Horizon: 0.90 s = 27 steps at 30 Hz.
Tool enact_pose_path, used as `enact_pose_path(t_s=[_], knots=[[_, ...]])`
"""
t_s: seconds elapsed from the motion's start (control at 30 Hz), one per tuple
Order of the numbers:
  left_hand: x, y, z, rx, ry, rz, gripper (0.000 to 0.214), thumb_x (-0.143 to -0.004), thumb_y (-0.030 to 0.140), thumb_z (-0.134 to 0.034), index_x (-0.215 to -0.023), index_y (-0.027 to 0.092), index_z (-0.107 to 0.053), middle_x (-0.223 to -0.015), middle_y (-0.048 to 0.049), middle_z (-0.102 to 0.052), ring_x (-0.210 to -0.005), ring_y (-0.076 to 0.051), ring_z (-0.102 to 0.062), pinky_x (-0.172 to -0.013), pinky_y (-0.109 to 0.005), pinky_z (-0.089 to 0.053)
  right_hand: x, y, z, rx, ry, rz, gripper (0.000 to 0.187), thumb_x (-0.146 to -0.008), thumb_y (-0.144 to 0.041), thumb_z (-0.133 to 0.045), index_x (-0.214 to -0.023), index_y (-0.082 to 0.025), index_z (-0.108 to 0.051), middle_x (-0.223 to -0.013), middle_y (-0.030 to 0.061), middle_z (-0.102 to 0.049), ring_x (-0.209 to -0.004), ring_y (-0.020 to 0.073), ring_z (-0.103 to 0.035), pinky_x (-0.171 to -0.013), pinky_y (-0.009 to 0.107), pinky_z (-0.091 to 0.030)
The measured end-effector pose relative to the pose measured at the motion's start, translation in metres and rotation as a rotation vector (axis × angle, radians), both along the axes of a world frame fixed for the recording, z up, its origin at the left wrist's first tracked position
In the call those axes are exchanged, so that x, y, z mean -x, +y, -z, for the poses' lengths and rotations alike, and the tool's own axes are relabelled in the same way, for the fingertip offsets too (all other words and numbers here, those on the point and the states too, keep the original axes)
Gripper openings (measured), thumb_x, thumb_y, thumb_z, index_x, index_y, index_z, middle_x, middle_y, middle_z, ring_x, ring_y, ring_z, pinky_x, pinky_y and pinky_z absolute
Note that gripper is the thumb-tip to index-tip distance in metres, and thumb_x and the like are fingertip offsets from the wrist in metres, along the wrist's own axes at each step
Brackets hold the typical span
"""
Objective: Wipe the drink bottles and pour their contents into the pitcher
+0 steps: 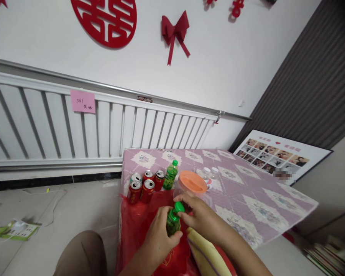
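My left hand (161, 230) is wrapped around a green plastic bottle (173, 224) that stands tilted over the front of the table. At its top, the thumb and fingers of my right hand (197, 212) close around the green bottle cap (179, 207). Whether the cap still sits on the threads I cannot tell. Just beyond my hands is a clear plastic container with an orange lid (193, 181). Another green bottle (170, 175), capped, stands upright left of it. Several drink cans (148, 191), mostly red, are grouped at the table's left edge.
Two clear bottles with white caps (215, 173) stand behind the orange lid. Red plastic (132, 226) covers the table's near part, with a yellow striped item (205, 253) on it. A patterned purple tablecloth (227, 176) lies beneath. A white radiator (112, 130) runs behind the table.
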State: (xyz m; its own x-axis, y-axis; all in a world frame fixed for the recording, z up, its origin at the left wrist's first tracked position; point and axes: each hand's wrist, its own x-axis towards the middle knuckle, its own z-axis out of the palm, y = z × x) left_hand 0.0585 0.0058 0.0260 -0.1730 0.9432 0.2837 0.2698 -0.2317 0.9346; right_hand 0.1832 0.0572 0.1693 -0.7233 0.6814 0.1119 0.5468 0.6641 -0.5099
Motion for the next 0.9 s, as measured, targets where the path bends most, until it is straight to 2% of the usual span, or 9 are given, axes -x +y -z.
enact_pose_path(t_s=[0.3, 0.7, 0.9], knots=[[0.0000, 0.0005, 0.0015, 0.004, -0.001, 0.011, 0.057, -0.066, 0.010, -0.068, -0.119, 0.019, -0.048, -0.116, -0.0079, -0.059, -0.111, -0.025, -0.057, -0.099, -0.036, -0.044, 0.0052, -0.0025, 0.0059, 0.018, -0.016, -0.120, 0.034, -0.069, 0.003, -0.052, -0.091, -0.019, -0.064, -0.094, 0.0025, -0.058, -0.087, 0.0167, -0.058, -0.081, 0.030, -0.045], [0.0002, -0.0009, -0.0011, 0.013, 0.033, -0.002, 0.053, -0.067, 0.012, -0.068, -0.116, 0.020, -0.048, -0.113, -0.0078, -0.059, -0.108, -0.025, -0.057, -0.096, -0.037, -0.044, 0.0066, 0.0013, -0.0027, 0.046, -0.060, -0.198, 0.031, -0.068, 0.003, -0.054, -0.086, -0.019, -0.065, -0.092, 0.0017, -0.063, -0.087, 0.0167, -0.058, -0.080, 0.028, -0.044], [0.0006, -0.0001, 0.0007, 0.005, 0.025, 0.004, 0.052, -0.066, 0.012, -0.069, -0.113, 0.021, -0.049, -0.112, -0.0065, -0.059, -0.106, -0.024, -0.058, -0.096, -0.037, -0.045, 0.0065, 0.0011, 0.0008, 0.009, -0.044, -0.211, 0.038, -0.065, 0.005, -0.051, -0.090, -0.020, -0.067, -0.093, 0.0024, -0.065, -0.089, 0.0173, -0.058, -0.081, 0.029, -0.044]])
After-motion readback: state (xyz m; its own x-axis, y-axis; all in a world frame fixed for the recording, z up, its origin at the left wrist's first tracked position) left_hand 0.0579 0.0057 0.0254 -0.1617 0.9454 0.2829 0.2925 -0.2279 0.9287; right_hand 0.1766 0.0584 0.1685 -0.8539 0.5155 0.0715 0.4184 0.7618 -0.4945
